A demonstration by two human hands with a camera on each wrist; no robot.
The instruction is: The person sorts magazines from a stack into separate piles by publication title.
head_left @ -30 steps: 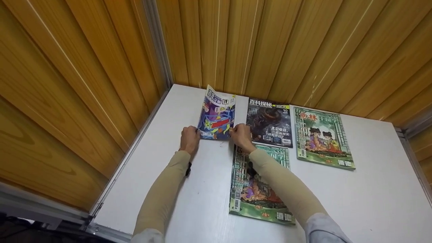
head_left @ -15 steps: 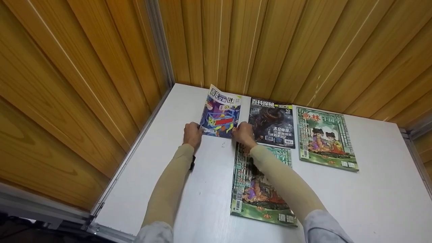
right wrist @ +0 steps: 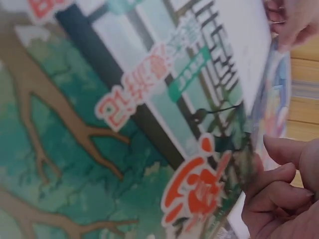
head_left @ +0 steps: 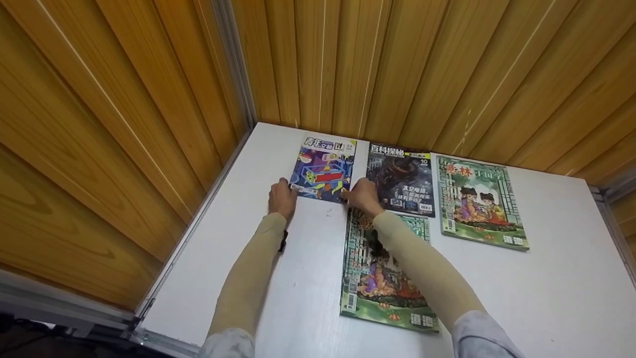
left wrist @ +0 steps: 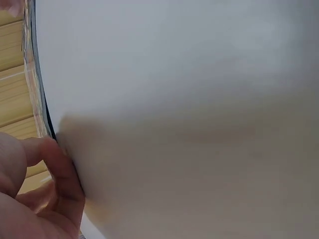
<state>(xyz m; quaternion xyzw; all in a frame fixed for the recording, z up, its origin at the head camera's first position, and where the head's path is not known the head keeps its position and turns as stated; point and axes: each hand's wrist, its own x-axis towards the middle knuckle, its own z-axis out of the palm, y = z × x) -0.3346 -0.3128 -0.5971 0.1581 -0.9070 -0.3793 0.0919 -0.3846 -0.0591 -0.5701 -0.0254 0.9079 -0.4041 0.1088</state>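
Observation:
A colourful magazine (head_left: 325, 169) with a blue and purple cover lies at the back left of the white table. At its lower left corner, my left hand (head_left: 282, 198) pinches the edge; the left wrist view shows the curled fingers (left wrist: 65, 181) against the magazine's thin side (left wrist: 37, 84). My right hand (head_left: 364, 195) holds the lower right corner, thumb and bent fingers (right wrist: 271, 191) at the edge in the right wrist view. Just right of that hand is a dark magazine (head_left: 402, 181). Under my right forearm lies a green magazine (head_left: 367, 293), partly hidden.
Another green magazine (head_left: 482, 204) with two cartoon children lies farther right on the white table (head_left: 556, 278). Wood-patterned walls (head_left: 397, 64) close off the back and the left side. A metal rail (head_left: 179, 248) runs along the table's left edge.
The colourful magazine's raised, bent upper left corner has come down, and its cover now looks flat. Both hands stay at its lower corners, slightly right of where they were a second ago.

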